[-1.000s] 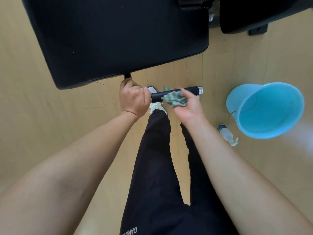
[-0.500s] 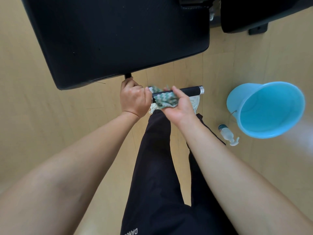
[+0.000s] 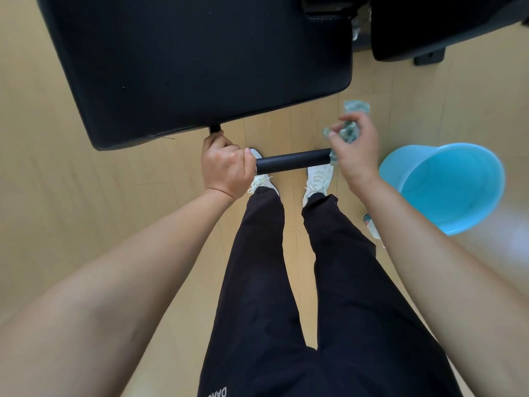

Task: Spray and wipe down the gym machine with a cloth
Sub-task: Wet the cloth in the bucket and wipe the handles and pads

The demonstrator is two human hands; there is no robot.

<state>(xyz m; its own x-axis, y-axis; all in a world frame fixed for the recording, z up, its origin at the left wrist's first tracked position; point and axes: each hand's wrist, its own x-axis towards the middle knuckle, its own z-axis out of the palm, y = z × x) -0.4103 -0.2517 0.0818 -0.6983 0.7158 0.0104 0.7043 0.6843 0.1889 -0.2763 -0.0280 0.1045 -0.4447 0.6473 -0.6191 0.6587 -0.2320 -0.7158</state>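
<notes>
Clutching the cloth (image 3: 350,130), green and white, bunched in the right hand (image 3: 357,159), with fingers and thumb curling round it and a loose corner poking out past the fingertips. Holding it in the air just past the right end of the bar (image 3: 292,164), up and to the right of that end, with a small scrap hanging beside it; touching or not, cannot tell.

Gripping the left end of the same bar with the left hand (image 3: 226,170), fingers wrapping fully round it and knuckles facing up. Stretching black and level between the two hands, above a pair of white shoes (image 3: 317,179). Meeting a thin black stem (image 3: 215,129) just beyond the left knuckles, under the near edge of a big black pad (image 3: 186,61). Filling the top of the view with that pad, beside a second black pad (image 3: 443,21) at the top right.

Standing in black trousers (image 3: 257,267) on a pale wood floor (image 3: 71,196), next to a blue bucket (image 3: 446,190) on the right, just beyond the right forearm. Half hiding a spray bottle (image 3: 370,224) behind that forearm, down on the floor between bucket and right leg.
</notes>
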